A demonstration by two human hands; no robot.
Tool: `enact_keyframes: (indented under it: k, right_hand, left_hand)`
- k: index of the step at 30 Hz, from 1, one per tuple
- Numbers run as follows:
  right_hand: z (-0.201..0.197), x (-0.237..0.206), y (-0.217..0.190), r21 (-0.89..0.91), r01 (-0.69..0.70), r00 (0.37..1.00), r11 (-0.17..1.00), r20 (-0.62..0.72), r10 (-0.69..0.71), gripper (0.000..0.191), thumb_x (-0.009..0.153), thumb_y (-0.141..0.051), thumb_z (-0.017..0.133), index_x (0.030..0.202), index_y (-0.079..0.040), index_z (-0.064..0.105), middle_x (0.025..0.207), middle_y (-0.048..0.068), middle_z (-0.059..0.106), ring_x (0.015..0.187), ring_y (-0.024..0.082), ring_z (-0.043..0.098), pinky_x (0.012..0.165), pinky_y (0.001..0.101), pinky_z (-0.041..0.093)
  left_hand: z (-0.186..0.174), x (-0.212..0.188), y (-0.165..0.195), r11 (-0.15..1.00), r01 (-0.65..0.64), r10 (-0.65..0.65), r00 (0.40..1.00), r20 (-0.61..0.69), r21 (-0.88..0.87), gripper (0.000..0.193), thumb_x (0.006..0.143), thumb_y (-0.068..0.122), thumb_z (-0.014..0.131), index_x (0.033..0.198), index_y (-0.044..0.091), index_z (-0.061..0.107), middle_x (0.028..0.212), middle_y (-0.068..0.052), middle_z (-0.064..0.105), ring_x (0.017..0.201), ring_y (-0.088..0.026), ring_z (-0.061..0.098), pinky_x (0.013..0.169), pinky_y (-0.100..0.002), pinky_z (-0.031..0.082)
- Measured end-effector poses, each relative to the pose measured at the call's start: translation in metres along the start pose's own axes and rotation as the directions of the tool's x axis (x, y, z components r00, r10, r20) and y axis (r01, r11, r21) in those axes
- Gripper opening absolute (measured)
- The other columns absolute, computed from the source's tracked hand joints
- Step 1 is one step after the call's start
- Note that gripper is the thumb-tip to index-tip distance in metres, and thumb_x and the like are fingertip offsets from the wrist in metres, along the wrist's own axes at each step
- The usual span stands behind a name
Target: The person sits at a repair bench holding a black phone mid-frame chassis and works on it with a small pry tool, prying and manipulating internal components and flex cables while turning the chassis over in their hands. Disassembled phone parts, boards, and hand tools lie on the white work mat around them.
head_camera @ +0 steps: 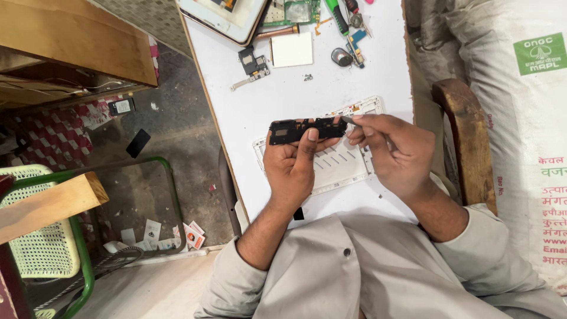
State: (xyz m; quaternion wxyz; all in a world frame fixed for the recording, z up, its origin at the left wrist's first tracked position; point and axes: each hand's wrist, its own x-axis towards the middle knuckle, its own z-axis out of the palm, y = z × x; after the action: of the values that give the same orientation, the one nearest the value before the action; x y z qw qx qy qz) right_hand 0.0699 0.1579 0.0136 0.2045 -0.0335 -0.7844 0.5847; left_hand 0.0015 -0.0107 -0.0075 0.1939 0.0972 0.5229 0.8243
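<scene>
Concrete floor [171, 147] fills our left side, crowded by a wooden bench [71, 41], a green-framed chair [77, 236] and scattered paper scraps [171, 236], so open room there is small. Next comes the white table [354, 82], whose left edge runs diagonally down toward our lap; its near half is mostly bare, while the far end carries a white tablet body [227, 18], a green circuit board [292, 12], a white square pad [291, 49] and a small black module [254, 62].

Our left hand [292, 168] is closed around a long black plastic part [307, 130], thumb pressed on its front face, holding it just above a white device frame [342, 162] lying flat on the table. Our right hand [396, 153] is pinched shut on a thin metal tool [348, 120], its tip touching the part's right end. On the far right, a worn wooden armrest [466, 142] and a white printed sack [520, 118] hem in that side.
</scene>
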Motion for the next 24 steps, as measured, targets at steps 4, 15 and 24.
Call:
enact_keyframes:
  k: [4, 15, 24]
  right_hand:
    - [0.0013, 0.0023, -0.0003, -0.008, 0.038, 0.999, 0.999, -0.015, -0.038, 0.015, 0.109, 0.002, 0.058, 0.121, 0.006, 0.067, 0.102, 0.016, 0.074, 0.089, 0.018, 0.075, 0.078, 0.0277, 0.062]
    - [0.0012, 0.0046, 0.0004, 0.018, -0.016, 0.999, 1.0, -0.035, 0.017, 0.016, 0.107, 0.001, 0.058, 0.12, 0.007, 0.067, 0.099, 0.015, 0.074, 0.088, 0.017, 0.074, 0.078, 0.0267, 0.061]
    - [0.0017, 0.0094, -0.0015, -0.045, 0.038, 0.999, 0.998, -0.032, -0.039, 0.015, 0.106, 0.002, 0.059, 0.117, 0.006, 0.069, 0.099, 0.016, 0.075, 0.086, 0.017, 0.075, 0.077, 0.0271, 0.062]
  left_hand:
    - [-0.0003, 0.0014, -0.0006, 1.0, 0.015, -0.015, 1.0, 0.007, 0.017, 0.024, 0.111, 0.012, 0.053, 0.12, -0.011, 0.05, 0.115, -0.025, 0.073, 0.108, -0.028, 0.074, 0.094, -0.037, 0.066]
    - [0.0023, 0.0057, 0.0006, 0.999, -0.015, 0.014, 1.0, 0.008, 0.041, 0.024, 0.11, 0.012, 0.053, 0.119, -0.01, 0.049, 0.112, -0.021, 0.073, 0.108, -0.026, 0.074, 0.093, -0.035, 0.066]
    - [0.0043, 0.0098, -0.002, 1.0, -0.011, 0.011, 1.0, -0.013, 0.013, 0.022, 0.11, 0.01, 0.053, 0.119, -0.009, 0.047, 0.109, -0.022, 0.073, 0.104, -0.027, 0.074, 0.092, -0.036, 0.066]
